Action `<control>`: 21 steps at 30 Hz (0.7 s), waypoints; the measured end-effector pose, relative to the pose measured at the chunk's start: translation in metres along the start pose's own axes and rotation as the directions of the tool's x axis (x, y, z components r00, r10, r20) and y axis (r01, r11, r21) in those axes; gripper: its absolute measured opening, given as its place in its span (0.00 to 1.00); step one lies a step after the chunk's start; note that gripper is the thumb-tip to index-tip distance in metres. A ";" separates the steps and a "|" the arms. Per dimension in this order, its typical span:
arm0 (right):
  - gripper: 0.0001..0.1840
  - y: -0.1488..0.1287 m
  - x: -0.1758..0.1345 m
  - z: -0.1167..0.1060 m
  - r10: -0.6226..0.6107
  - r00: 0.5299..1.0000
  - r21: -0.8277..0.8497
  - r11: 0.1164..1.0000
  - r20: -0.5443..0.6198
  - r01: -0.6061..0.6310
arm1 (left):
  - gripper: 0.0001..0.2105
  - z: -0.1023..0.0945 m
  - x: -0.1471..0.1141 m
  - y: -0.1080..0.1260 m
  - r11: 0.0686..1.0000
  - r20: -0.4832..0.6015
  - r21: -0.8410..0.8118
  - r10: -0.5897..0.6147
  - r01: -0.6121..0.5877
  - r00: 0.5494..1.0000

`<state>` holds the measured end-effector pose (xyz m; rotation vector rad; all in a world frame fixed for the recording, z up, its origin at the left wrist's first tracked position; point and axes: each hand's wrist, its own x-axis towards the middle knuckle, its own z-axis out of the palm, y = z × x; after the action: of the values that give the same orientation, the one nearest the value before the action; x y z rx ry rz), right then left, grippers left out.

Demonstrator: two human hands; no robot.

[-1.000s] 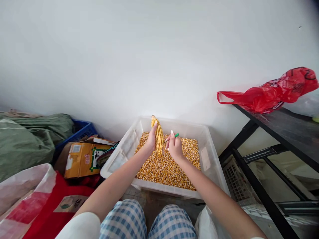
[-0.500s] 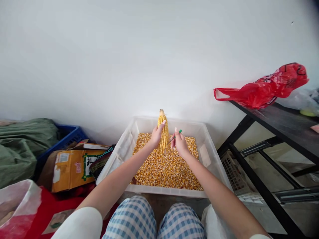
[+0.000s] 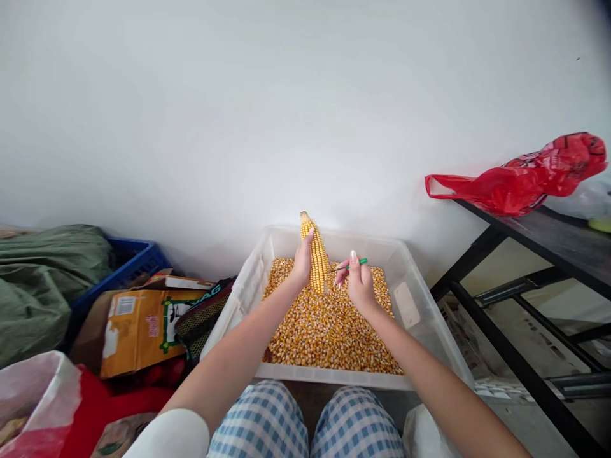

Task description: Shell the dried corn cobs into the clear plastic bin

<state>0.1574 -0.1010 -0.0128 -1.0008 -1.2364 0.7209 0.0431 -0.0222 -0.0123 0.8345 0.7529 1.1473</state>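
Observation:
My left hand is wrapped round a yellow corn cob, thumb along its front. The cob tilts, its pale stalk end up and to the left, its lower end just over the loose kernels. In my right hand is a thin metal pick with a green handle, pinched between thumb and fingers. The pick's tip points left at the cob's lower right side; whether it touches I cannot tell. Beneath both hands, a translucent plastic bin holds a heap of corn kernels.
To the left lie a blue crate with green cloth, a cardboard box and a red-and-white bag. A black-framed table stands on the right, a red plastic bag on it. A white wall rises behind the bin.
The cob has tilted further, its top now leaning left. My right hand and the pick have moved slightly right, the pick lying flatter. The whole view has shifted a little.

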 end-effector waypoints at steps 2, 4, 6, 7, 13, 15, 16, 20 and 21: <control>0.20 0.001 0.000 0.001 -0.013 1.000 0.002 1.000 0.015 0.013 | 0.29 -0.001 0.000 0.000 0.999 -0.002 -0.023 -0.023 0.023 1.000; 0.20 0.002 -0.002 0.001 -0.016 0.999 -0.003 1.000 0.037 0.017 | 0.28 -0.002 0.000 0.000 0.999 0.005 -0.031 -0.041 0.041 0.999; 0.20 0.002 -0.004 0.002 -0.017 0.999 -0.011 1.000 0.046 0.018 | 0.28 -0.002 0.000 0.000 0.999 0.010 -0.028 -0.040 0.041 0.999; 0.20 0.002 -0.006 0.003 -0.019 0.999 -0.017 1.000 0.046 0.020 | 0.28 -0.002 0.000 0.001 0.999 0.008 -0.029 -0.032 0.032 0.999; 0.21 0.007 -0.019 0.002 -0.070 0.995 -0.161 0.984 0.066 0.080 | 0.26 0.002 -0.006 -0.001 1.000 -0.033 0.004 -0.006 0.006 0.999; 0.22 0.009 -0.020 0.000 -0.063 0.996 -0.185 0.980 0.069 0.075 | 0.25 0.003 -0.008 -0.004 0.999 -0.032 0.035 0.007 -0.006 0.999; 0.22 0.009 -0.020 0.000 -0.047 0.997 -0.179 0.982 0.067 0.059 | 0.25 0.004 -0.009 -0.006 0.999 -0.031 0.047 0.023 -0.022 0.999; 0.24 0.009 -0.013 -0.002 0.086 0.995 -0.041 0.996 0.047 -0.084 | 0.25 0.004 -0.008 -0.010 0.989 -0.039 0.120 0.091 -0.085 0.995; 0.24 0.010 -0.010 -0.002 0.121 0.991 0.003 0.993 0.054 -0.121 | 0.25 0.004 -0.007 -0.010 0.983 -0.039 0.148 0.113 -0.106 0.993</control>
<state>0.1583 -0.1065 -0.0260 -1.0643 -1.2263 0.8502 0.0494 -0.0315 -0.0187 0.9842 0.8461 1.2240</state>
